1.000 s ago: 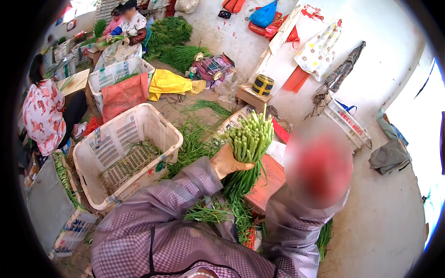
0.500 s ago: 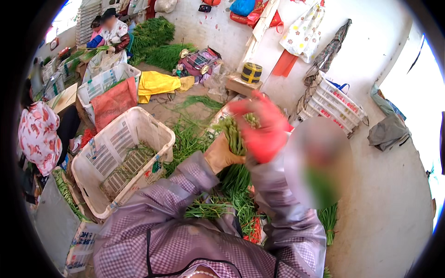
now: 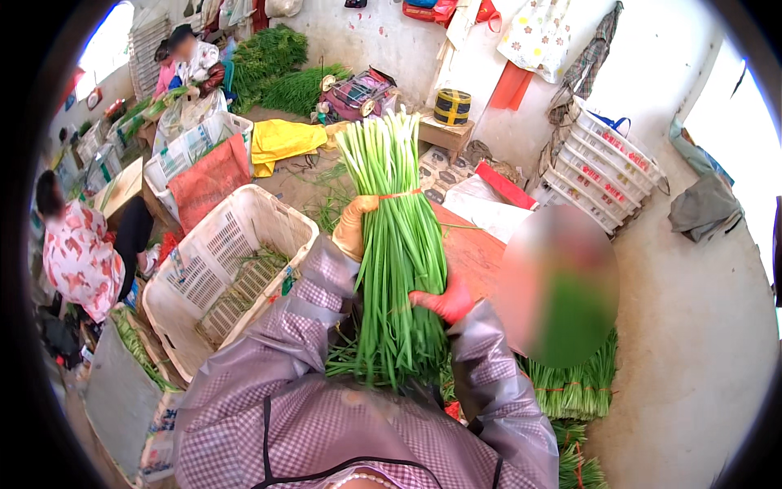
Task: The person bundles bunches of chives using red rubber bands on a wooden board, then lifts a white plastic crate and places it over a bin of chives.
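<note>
A thick bunch of garlic chives [image 3: 391, 269] stands upright before me, pale stem ends at the top and green leaves hanging down. An orange-red tie [image 3: 399, 195] circles it below the pale ends. My left hand [image 3: 350, 228], in a tan glove, is closed around the bunch's left side just under the tie. Lower down, my right hand [image 3: 450, 301] in a red glove grips the right side, thumb across the leaves. Some of the fingers are hidden behind the bunch.
A white plastic crate [image 3: 187, 289] with a few loose leaves stands at my left. Tied green bundles [image 3: 574, 387] lie at lower right. Behind are a reddish board [image 3: 472, 253], a low stool [image 3: 446, 137] and stacked white crates [image 3: 599, 167]. Co-workers sit at left.
The bunch has swung upright with its whole length in view. My right hand, blurred at the top of it before, has dropped to its lower right side. The left hand has moved left and up.
</note>
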`<state>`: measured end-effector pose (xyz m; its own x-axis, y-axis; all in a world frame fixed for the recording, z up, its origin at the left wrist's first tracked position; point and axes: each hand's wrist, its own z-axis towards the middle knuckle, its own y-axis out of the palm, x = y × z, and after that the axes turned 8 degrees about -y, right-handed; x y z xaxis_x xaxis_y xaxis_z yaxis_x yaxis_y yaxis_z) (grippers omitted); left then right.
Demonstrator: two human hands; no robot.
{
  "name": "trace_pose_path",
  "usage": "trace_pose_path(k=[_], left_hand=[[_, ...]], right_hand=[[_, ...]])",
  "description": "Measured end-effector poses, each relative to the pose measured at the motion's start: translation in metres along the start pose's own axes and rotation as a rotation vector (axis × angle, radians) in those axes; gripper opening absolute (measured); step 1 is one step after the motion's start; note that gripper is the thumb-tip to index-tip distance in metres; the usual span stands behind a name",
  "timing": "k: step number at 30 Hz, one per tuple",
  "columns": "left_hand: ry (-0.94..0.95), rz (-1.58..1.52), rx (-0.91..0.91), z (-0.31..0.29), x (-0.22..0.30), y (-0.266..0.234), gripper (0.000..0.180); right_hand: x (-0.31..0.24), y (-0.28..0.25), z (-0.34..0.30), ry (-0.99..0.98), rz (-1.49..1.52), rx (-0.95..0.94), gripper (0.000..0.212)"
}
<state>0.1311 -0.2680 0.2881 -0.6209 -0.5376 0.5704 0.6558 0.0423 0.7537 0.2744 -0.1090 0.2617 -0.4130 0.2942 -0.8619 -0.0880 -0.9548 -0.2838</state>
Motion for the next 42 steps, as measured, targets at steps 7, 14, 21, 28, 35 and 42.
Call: trace_pose_path(k=[7, 14, 21, 28, 35, 42], left_hand=[[-0.184, 0.164, 0.162, 0.013, -0.041, -0.003, 0.063], [0.000, 0.239, 0.198, 0.030, -0.067, 0.049, 0.062], [0.040, 0.604, -0.031, 0.049, -0.061, 0.052, 0.063], [0.034, 0.706, -0.048, 0.080, -0.115, 0.086, 0.074], [0.005, 0.725, -0.056, 0.108, -0.169, 0.101, 0.089], [-0.161, 0.534, -0.037, 0.129, -0.228, 0.101, 0.095]], right_hand=[[-0.005, -0.001, -0.021, 0.078, -0.019, 0.502, 0.079], [0.000, -0.006, -0.033, -0.150, -0.177, 0.510, 0.102], [0.000, -0.084, -0.151, 0.159, -0.466, -0.014, 0.104], [-0.030, -0.115, -0.116, -0.294, -0.290, 0.637, 0.140], [0.053, -0.077, -0.105, -0.271, -0.057, 0.640, 0.152], [0.084, -0.092, -0.146, -0.031, 0.012, 0.776, 0.096]])
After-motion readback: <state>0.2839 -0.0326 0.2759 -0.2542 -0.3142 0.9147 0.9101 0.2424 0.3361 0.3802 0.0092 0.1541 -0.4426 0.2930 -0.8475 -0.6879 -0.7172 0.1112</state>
